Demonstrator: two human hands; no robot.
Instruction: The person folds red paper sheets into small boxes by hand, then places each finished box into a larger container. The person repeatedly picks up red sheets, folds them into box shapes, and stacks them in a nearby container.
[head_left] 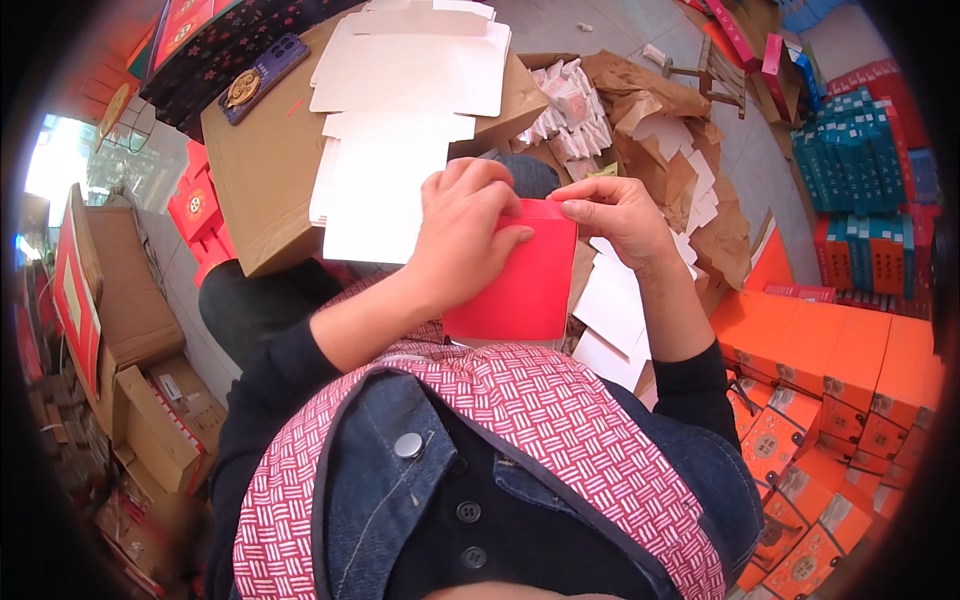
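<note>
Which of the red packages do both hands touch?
The plain red box before the apron: left hand and right hand are on its upper part. Other red packages, like those left of the brown carton, lie apart.

The floor (620,28) is grey and smooth; it is exposed at the far side and in a strip at the left. Strong white light enters at the far left through a window-like opening (62,165) (overexposed; the detail beyond it is washed out). Along the right side, orange boxes (790,335) are stacked near and teal packages (850,155) are stacked far. Open brown cartons (145,275) occupy the left side. Small white scraps (655,54) lie on the far floor.
</note>
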